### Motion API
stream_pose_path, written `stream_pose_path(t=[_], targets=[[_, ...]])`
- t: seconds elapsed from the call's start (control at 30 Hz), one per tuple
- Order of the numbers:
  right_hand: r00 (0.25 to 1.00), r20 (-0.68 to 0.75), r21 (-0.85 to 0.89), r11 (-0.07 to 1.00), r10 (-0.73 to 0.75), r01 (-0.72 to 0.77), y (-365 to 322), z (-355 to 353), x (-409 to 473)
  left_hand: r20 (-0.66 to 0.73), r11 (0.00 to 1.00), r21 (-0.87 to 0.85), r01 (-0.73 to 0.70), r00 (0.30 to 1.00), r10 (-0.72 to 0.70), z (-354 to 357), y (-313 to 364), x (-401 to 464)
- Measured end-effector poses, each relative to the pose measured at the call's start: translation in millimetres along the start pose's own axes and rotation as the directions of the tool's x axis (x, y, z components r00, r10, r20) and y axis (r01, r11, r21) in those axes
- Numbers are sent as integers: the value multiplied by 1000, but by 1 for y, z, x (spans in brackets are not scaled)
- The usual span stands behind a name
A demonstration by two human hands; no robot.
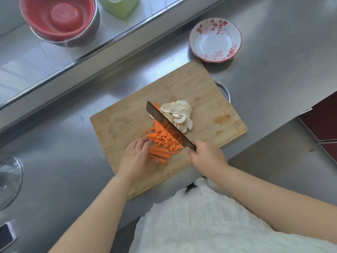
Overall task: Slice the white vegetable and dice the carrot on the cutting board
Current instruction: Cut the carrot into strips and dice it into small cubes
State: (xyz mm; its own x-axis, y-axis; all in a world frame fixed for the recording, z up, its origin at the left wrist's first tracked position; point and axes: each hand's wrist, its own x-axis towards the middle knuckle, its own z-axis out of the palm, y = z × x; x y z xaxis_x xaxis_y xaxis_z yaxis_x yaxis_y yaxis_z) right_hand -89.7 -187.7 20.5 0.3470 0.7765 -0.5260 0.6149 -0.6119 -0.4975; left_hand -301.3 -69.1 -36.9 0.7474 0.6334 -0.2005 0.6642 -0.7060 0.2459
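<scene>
Gripping the knife (169,127) by its handle, right hand (206,155) curled fully round it, blade angled across the cutting board (209,99) with the edge over the carrot dice (164,138). Left hand (135,157) laid over the near ends of the carrot sticks (158,154), fingers bent down onto them to pin the bundle; fingertips close to the blade path. White slices (179,115) fanned in a heap just beyond the blade, touching its far face; that half of the task judged complete. One longer carrot piece (157,125) lying under the blade toward the tip, still uncut. Dicing judged partly done: a handful of sticks remaining. Risks from here: a fingertip cut if the left hand is not drawn back as the sticks shorten; sticks rolling or splaying under loose pressure, giving uneven dice; dice pushed into the white heap by the blade, mixing the two piles; pieces knocked off the near board edge onto the steel counter (273,70). Flowered bowl (215,40) standing empty beyond the board's far corner; red basin (59,20) on the raised ledge at far left.
</scene>
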Motion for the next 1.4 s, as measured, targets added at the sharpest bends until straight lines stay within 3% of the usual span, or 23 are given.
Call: stream_pose_path(t=[0.1,0.37,0.57,0.63,0.73,0.9,1.1,1.4], targets=[[1000,-9,22,1000,8,-8,-1,-1,1,59,999,1,32,998,-32,10,-5,1],[1000,1,16,1000,0,0,-2,4,-4,-23,1000,29,-9,1000,10,21,-12,-6],[998,32,-10,999,-48,48,-9,9,-5,-55,988,-66,141,988,-144,38,-13,-37],[996,53,-20,998,-65,66,-13,11,-4,-45,950,-133,281,956,-290,42,-13,-50],[991,110,-35,996,-78,82,-18,16,0,-39,824,-243,512,844,-536,43,-1,-60],[982,174,-148,983,-78,105,-28,27,8,21,692,-309,653,732,-681,39,28,-47],[978,200,-244,964,-58,107,-33,33,16,-34,682,-414,603,739,-673,44,28,-45],[965,235,-355,914,-113,194,-27,31,13,-86,770,-399,498,816,-572,59,23,-46]])
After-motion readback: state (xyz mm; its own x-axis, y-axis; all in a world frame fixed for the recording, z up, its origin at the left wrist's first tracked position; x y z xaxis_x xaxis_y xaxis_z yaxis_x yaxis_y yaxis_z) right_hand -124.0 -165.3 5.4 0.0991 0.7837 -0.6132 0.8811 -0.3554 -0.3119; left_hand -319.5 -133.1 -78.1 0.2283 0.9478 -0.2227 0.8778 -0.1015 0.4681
